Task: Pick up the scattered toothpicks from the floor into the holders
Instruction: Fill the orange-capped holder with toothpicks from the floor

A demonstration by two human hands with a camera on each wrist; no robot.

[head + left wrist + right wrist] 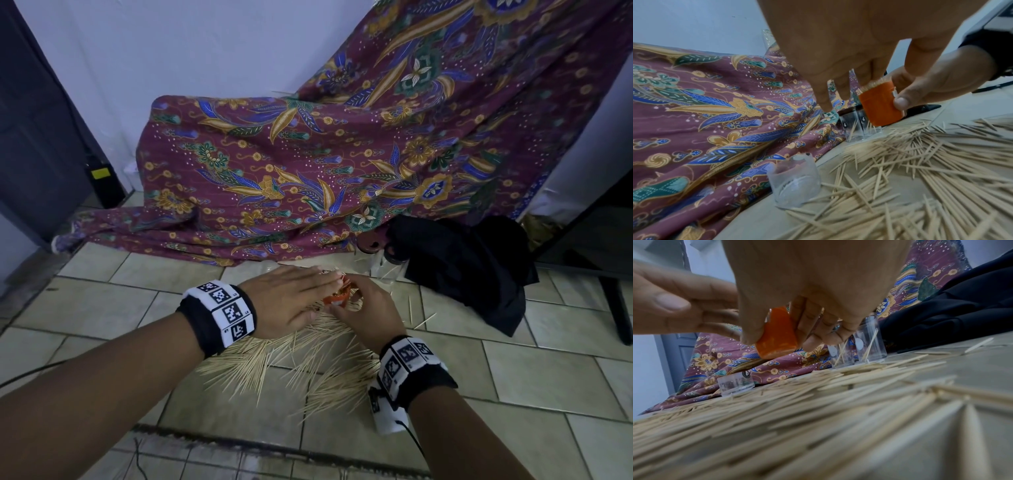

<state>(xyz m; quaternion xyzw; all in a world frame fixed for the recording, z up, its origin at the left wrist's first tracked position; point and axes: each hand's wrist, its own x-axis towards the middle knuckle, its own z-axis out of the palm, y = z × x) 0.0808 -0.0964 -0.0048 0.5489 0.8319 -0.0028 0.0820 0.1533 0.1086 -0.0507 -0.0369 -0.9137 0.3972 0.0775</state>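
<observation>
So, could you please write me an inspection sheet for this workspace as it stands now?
Surface: pale tiled floor.
Job's things: orange holder packed with toothpicks, lifted off the floor; two clear holders upright, a few picks inside; short clear cup beside the cloth; scattered toothpicks in a wide heap.
Clutter: black cloth.
Hands: right hand grips the orange holder; left hand rests straight fingers on the picks' tops.
Cables: thin black cable from the right wristband.
Surroundings: patterned batik cloth, white wall, dark door.
</observation>
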